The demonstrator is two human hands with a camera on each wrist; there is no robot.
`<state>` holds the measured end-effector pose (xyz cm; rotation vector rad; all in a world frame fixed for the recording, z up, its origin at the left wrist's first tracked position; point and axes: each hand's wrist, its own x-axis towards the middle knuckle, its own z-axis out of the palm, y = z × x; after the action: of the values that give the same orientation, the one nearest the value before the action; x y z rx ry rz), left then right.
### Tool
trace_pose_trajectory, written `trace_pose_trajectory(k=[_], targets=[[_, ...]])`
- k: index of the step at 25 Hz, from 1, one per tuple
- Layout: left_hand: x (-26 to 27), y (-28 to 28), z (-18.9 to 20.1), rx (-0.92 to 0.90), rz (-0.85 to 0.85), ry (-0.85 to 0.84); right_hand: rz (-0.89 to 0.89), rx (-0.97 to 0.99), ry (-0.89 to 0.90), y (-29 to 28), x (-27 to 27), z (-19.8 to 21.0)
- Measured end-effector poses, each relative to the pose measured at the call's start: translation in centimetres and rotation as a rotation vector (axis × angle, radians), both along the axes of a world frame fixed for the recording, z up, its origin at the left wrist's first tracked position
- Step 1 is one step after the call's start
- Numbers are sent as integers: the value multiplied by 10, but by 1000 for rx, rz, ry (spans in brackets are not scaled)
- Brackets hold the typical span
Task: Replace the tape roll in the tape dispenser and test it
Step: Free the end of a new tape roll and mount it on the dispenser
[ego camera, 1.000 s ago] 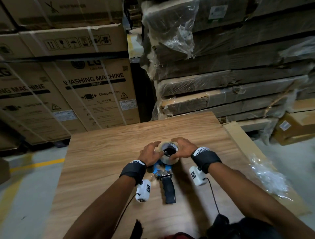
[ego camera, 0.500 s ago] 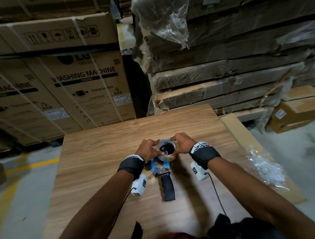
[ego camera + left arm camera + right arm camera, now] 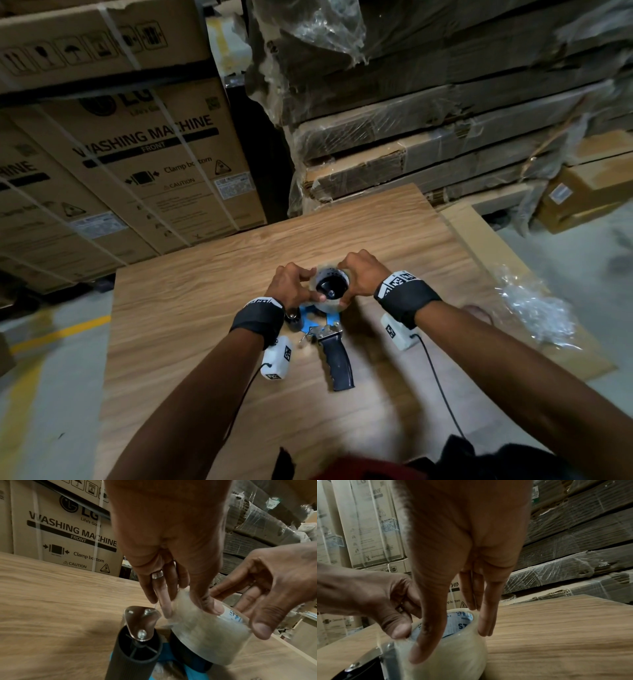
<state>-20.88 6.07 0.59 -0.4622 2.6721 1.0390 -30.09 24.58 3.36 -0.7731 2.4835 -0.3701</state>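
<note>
Here both hands curl around the clear tape roll [image 3: 330, 289] seated on the black hub of the blue tape dispenser [image 3: 320, 320], which lies flat near the middle of the wood-grain table [image 3: 205, 308]. The left hand [image 3: 294, 286] pinches the roll's left rim, thumb on the glossy wound tape. The right hand [image 3: 359, 274] grips its right side, fingers down the outer wall. The ribbed black handle [image 3: 337, 359] points toward the near edge.
</note>
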Motion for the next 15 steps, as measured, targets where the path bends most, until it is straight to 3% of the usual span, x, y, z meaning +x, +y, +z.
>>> trace_pose_trajectory(k=[15], targets=[[-4,0,-17,-18,10,-44,-24,48,-53,-7,1,-6]])
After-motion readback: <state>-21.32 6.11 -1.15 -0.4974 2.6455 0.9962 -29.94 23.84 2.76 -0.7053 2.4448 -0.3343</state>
